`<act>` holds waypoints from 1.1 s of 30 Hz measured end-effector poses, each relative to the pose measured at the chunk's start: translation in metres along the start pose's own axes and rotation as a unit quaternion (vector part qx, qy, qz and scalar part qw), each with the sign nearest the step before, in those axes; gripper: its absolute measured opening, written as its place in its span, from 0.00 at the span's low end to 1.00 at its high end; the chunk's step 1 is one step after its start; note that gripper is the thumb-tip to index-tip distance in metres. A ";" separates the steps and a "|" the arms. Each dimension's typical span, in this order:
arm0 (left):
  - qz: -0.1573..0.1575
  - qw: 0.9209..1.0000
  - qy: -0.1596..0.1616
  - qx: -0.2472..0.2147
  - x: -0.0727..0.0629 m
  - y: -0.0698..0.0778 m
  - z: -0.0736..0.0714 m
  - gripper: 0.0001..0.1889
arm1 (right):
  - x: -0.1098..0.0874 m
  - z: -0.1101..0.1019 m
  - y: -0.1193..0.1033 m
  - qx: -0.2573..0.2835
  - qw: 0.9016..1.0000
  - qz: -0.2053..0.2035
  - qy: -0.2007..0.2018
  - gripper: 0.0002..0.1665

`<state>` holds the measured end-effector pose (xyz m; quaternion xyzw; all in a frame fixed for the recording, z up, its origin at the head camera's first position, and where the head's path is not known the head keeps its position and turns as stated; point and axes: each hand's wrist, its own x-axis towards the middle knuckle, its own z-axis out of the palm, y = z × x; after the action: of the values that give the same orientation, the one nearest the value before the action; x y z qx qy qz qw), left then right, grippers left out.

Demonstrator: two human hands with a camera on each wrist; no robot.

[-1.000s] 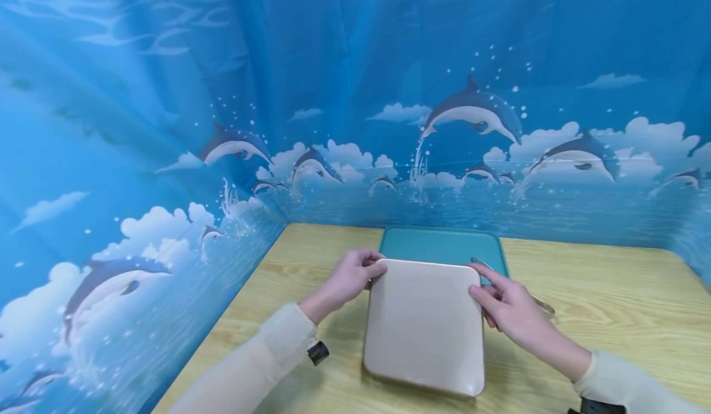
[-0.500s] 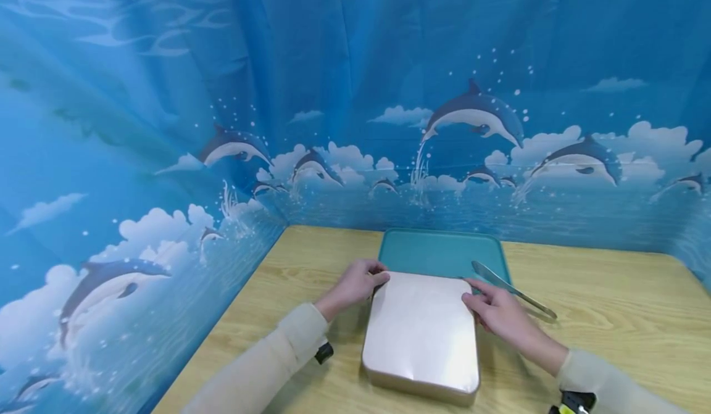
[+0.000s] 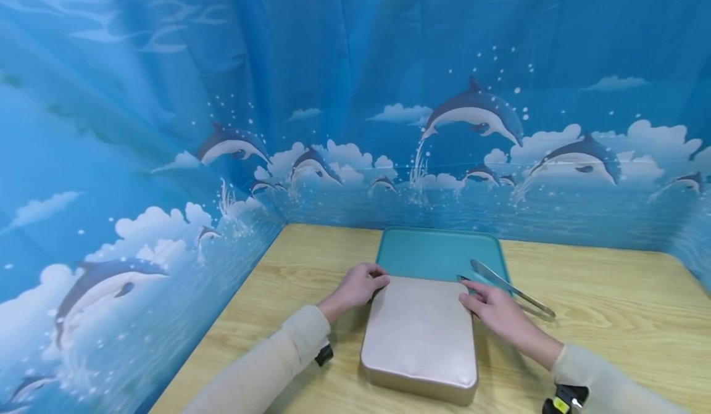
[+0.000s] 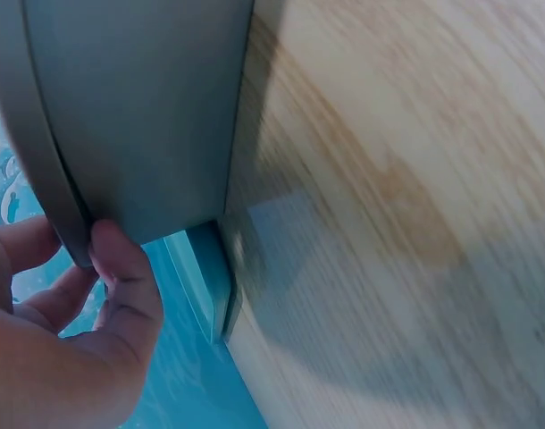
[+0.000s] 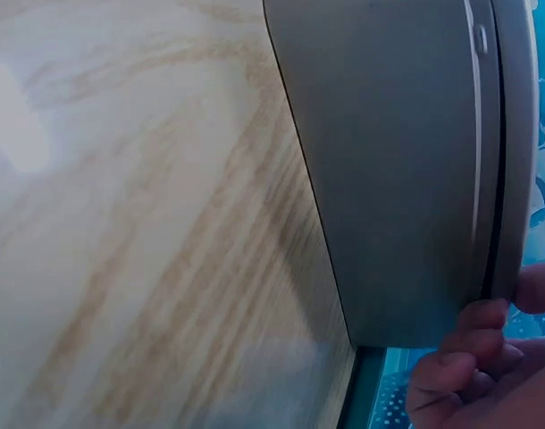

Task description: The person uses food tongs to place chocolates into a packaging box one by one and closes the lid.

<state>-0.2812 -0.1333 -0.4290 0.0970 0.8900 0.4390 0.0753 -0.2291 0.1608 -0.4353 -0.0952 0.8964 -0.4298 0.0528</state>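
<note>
A shallow pinkish-beige metal lid (image 3: 422, 327) lies on a rectangular tin (image 3: 416, 390) of the same colour, whose front side shows below the lid. My left hand (image 3: 357, 287) pinches the lid's far left corner between thumb and fingers. At the far right corner my right hand (image 3: 505, 315) holds the lid's rim the same way. Both wrist views show a thin dark gap between the lid's rim (image 4: 31, 134) and the tin's wall (image 5: 389, 179). The inside of the tin is hidden.
Behind the tin lies a flat teal tray (image 3: 428, 247). What look like slim metal tongs (image 3: 513, 290) rest across its right edge onto the wooden table (image 3: 611, 315). A blue dolphin-print curtain (image 3: 355, 93) stands along the table's back and left sides.
The lid has come down from a raised, tilted position and now lies nearly level over the tin. Both hands moved with it, slightly nearer me, and the right hand shifted left.
</note>
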 end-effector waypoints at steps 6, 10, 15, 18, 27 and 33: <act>0.002 1.000 -0.002 -0.006 0.001 0.001 0.001 0.13 | 0.001 -0.001 0.005 -0.007 1.000 -0.005 -0.016 0.35; -0.011 0.999 -0.009 -0.036 0.004 -0.003 0.002 0.13 | 0.002 -0.001 0.008 -0.011 1.000 -0.007 -0.026 0.36; -0.025 0.998 -0.010 -0.051 0.005 -0.007 0.001 0.12 | 0.007 -0.002 0.010 -0.008 0.999 -0.007 -0.030 0.29; -0.029 0.999 -0.010 -0.045 0.006 -0.007 0.001 0.12 | 0.013 -0.004 0.010 0.009 0.999 -0.003 -0.040 0.23; -0.051 0.998 -0.011 -0.035 0.010 -0.003 0.000 0.10 | 0.023 -0.006 0.013 0.044 0.996 0.016 -0.074 0.26; -0.060 0.997 -0.016 -0.045 0.009 0.000 0.000 0.10 | 0.023 -0.006 0.012 0.062 0.995 0.025 -0.076 0.26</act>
<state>-0.2901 -0.1309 -0.4300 0.0469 0.8721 0.4722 0.1196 -0.2539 0.1674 -0.4414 -0.1017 0.8635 -0.4746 0.1367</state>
